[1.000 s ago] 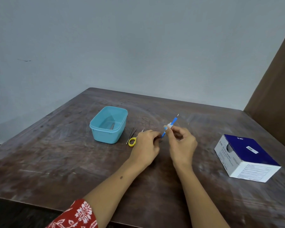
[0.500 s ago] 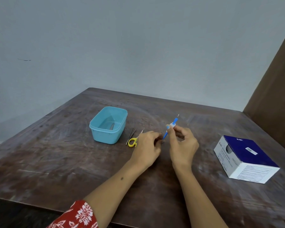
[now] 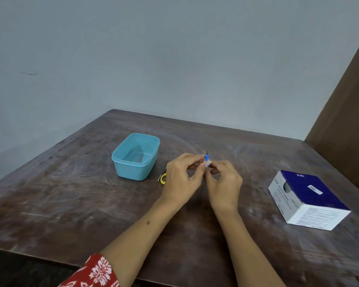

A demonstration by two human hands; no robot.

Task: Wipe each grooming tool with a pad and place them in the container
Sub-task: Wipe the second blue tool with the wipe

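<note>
I am watching left hand (image 3: 180,179) pinching blue tool (image 3: 207,157) above table (image 3: 71,204), right hand (image 3: 224,183) pinching pad (image 3: 208,163) around it. I am advising slow strokes toward tip, then container (image 3: 135,157).

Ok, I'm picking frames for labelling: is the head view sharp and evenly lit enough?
Head view: light is soft and even, with no glare; the hands and blue tool are slightly motion-blurred; the container and swab box are clearer; wide-angle bending shows at the edges.
</note>
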